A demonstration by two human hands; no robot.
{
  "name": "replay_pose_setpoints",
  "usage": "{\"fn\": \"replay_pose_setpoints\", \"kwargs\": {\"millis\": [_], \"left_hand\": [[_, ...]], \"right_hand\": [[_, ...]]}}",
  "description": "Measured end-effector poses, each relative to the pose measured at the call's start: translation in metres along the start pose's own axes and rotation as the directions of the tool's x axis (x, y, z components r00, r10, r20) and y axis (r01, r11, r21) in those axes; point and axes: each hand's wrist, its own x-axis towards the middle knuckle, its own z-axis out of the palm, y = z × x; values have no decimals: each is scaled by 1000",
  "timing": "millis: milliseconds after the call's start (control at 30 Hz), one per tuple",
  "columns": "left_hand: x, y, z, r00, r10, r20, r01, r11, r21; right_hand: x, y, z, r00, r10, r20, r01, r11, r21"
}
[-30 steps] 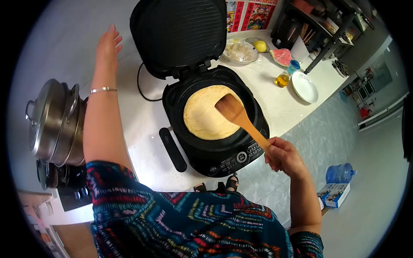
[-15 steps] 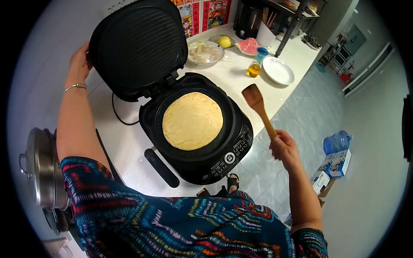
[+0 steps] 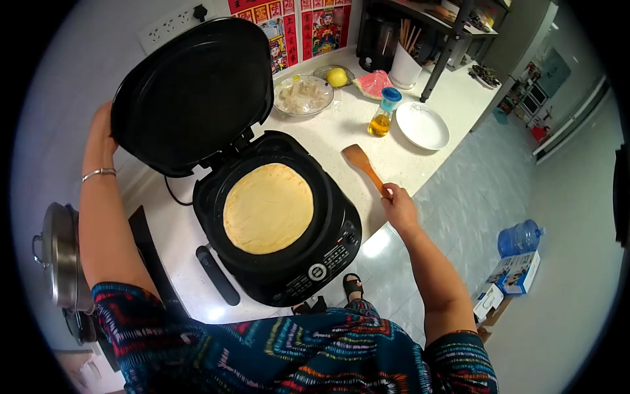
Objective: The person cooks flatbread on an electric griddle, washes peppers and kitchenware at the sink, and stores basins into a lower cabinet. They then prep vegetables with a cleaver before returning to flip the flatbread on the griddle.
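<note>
Wooden spatula closed in my right hand, my left hand at the raised lid.
Spatula is over the counter, right of the griddle; long axis diagonal, handle end in my fist, blade pointing forward-left, away from me. Can't tell if blade touches counter. Pale flatbread lies flat in the griddle, roundish, pan showing all around. Lid stands tilted up at the far-left hinge; my left hand meets its left edge, fingers hidden behind, so can't tell whether they grip. Black handle along griddle's near-left side. Past the blade: oil bottle upright, white plate just right of it.
</note>
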Motion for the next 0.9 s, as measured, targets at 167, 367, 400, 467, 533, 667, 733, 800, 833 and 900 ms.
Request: {"fn": "replay_pose_setpoints", "kwargs": {"millis": [167,367,400,467,533,667,733,800,833,900], "left_hand": [[-2,-12,-11,994,37,-102,-41,998,-39],[-15,-19,-18,988,84,-129,-98,989,-107],[-16,-19,-28,995,73,-71,-82,988,-129],[-36,-17,-13,959,262,-103,-249,960,127],[-35,-17,-19,979,161,-121,-167,985,-37],[-49,-15,-20,976,143,-165,-137,989,46],[-41,-14,-12,975,165,-148,-158,986,60],[-45,-15,-8,974,163,-158,-164,987,8],[-47,-12,-3,977,128,-173,-114,990,84],[-44,-14,1,972,132,-193,-128,991,34]], "right_hand": [[77,7,-19,905,-334,-264,370,923,101],[194,-13,-42,849,-397,-349,500,816,288],[211,-6,-34,850,-418,-320,515,784,345],[231,-3,-27,925,-360,-124,359,717,597],[249,4,-13,873,-469,-132,367,455,812],[246,-4,-9,860,-483,-165,395,423,816],[237,-12,-19,863,-466,-194,387,366,846],[218,-28,-39,846,-466,-259,447,357,820],[205,-39,-51,858,-450,-249,421,338,842],[178,-58,-70,872,-431,-232,378,291,879]]}}
